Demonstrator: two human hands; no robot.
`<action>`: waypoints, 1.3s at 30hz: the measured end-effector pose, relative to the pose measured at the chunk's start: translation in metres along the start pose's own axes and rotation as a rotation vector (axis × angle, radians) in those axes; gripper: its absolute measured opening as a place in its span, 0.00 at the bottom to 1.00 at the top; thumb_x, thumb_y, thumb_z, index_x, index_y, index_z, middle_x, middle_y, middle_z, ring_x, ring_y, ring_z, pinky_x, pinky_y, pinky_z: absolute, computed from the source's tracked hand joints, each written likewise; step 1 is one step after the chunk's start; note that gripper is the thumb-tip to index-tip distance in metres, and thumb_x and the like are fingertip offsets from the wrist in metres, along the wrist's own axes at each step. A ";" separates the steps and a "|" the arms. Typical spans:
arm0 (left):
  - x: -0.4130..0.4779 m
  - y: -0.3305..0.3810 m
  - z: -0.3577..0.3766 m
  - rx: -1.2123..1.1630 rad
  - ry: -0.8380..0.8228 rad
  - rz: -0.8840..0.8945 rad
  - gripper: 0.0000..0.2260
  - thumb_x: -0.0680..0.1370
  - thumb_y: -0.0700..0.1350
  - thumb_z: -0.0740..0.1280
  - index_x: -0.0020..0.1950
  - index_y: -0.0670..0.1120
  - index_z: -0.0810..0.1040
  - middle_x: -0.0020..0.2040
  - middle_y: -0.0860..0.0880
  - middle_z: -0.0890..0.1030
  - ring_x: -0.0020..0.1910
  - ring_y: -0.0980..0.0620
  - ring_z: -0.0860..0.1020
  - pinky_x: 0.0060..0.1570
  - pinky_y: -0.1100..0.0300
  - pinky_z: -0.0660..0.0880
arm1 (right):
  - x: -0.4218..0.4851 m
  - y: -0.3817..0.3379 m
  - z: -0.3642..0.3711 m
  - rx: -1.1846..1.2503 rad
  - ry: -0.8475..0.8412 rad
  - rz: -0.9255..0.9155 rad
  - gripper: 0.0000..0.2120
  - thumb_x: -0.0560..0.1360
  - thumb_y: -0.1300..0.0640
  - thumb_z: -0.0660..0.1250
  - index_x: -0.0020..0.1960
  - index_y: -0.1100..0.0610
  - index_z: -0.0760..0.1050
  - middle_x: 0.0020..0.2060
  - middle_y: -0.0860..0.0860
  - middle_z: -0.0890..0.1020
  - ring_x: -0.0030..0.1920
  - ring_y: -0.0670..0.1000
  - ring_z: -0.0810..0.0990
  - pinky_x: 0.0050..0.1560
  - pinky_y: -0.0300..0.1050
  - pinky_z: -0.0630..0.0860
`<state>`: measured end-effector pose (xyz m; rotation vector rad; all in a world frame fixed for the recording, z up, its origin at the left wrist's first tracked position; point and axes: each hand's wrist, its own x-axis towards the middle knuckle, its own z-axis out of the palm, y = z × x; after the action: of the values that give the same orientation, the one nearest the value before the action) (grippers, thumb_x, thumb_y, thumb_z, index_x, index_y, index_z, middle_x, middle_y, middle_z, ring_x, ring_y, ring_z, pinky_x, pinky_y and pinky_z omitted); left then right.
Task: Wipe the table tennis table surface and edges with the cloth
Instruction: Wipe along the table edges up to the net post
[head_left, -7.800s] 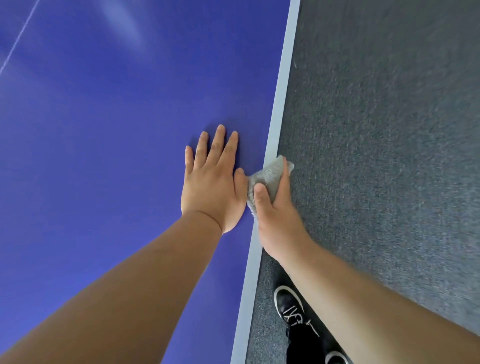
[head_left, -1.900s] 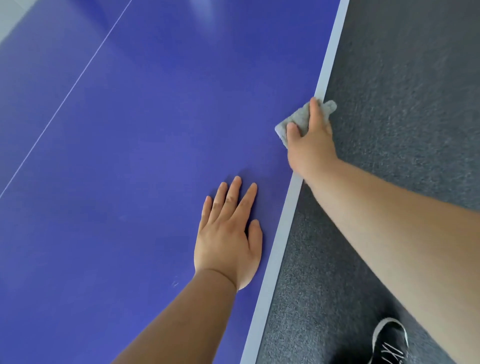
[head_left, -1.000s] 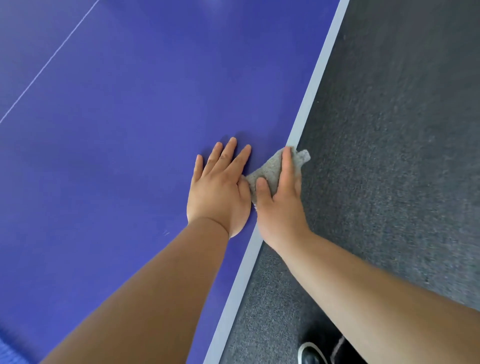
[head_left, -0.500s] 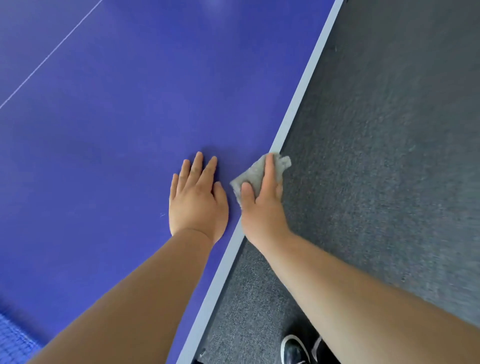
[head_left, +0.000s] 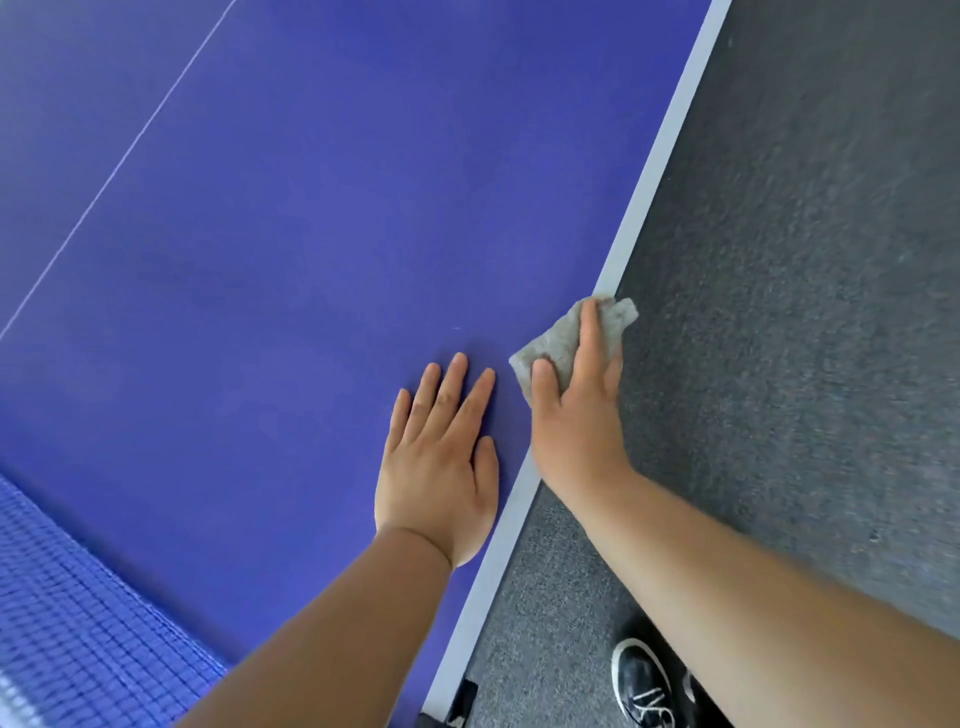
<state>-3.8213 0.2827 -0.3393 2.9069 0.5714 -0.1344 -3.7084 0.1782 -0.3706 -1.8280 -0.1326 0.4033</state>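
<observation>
Small, fuzzy grey cloth (head_left: 558, 340), crumpled over the pale edge stripe (head_left: 649, 171) of the blue table tennis table (head_left: 311, 234), gripped by the right hand (head_left: 576, 421), left hand (head_left: 441, 467) flat beside it, fingers straight

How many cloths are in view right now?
1. The grey cloth lies over the table's pale side edge, held there by the right hand. The left hand lies flat on the blue surface, holding none. Others may be out of frame.
</observation>
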 end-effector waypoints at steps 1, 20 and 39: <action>0.000 0.000 -0.001 0.000 0.002 0.002 0.28 0.83 0.52 0.48 0.84 0.52 0.59 0.85 0.51 0.55 0.84 0.48 0.51 0.82 0.44 0.51 | -0.016 0.002 0.002 -0.001 -0.032 -0.006 0.32 0.85 0.48 0.59 0.79 0.30 0.43 0.83 0.48 0.43 0.83 0.49 0.51 0.73 0.39 0.57; -0.002 0.003 -0.001 -0.042 0.051 -0.013 0.28 0.82 0.51 0.47 0.83 0.51 0.62 0.84 0.51 0.58 0.84 0.48 0.53 0.82 0.46 0.50 | -0.041 0.003 0.001 -0.043 -0.138 0.040 0.36 0.85 0.50 0.60 0.82 0.34 0.39 0.83 0.50 0.39 0.83 0.49 0.47 0.70 0.30 0.50; -0.001 0.000 0.004 -0.061 0.061 -0.021 0.29 0.82 0.52 0.47 0.84 0.56 0.56 0.85 0.54 0.52 0.84 0.52 0.48 0.82 0.52 0.43 | -0.063 0.020 0.005 0.006 -0.146 -0.027 0.33 0.86 0.48 0.57 0.82 0.34 0.41 0.83 0.47 0.37 0.83 0.48 0.47 0.72 0.38 0.53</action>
<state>-3.8220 0.2814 -0.3434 2.8548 0.6046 -0.0297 -3.7710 0.1587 -0.3783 -1.7881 -0.2555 0.5172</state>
